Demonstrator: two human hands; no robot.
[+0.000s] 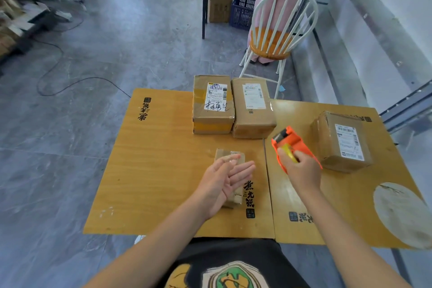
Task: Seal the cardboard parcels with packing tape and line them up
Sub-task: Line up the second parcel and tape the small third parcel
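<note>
Under the left hand [222, 180], open with fingers straight, the small parcel [225, 153] lay on the table [163, 170], its long axis running away from the person. Just to its right, the right hand [301, 172] gripped the orange tape dispenser [292, 140].

On the counter [159, 170] the left hand [224, 179] lies with straight fingers over a small parcel [224, 155], hiding its middle. The right hand [301, 170] grips an orange tape dispenser [292, 139] just right of it. At the far edge a scribbled parcel [212, 121] and a plain parcel [253, 121] stand side by side, touching. A third parcel [342, 142] sits apart at the right, turned askew. A white chair [278, 30] stands beyond the counter.
</note>
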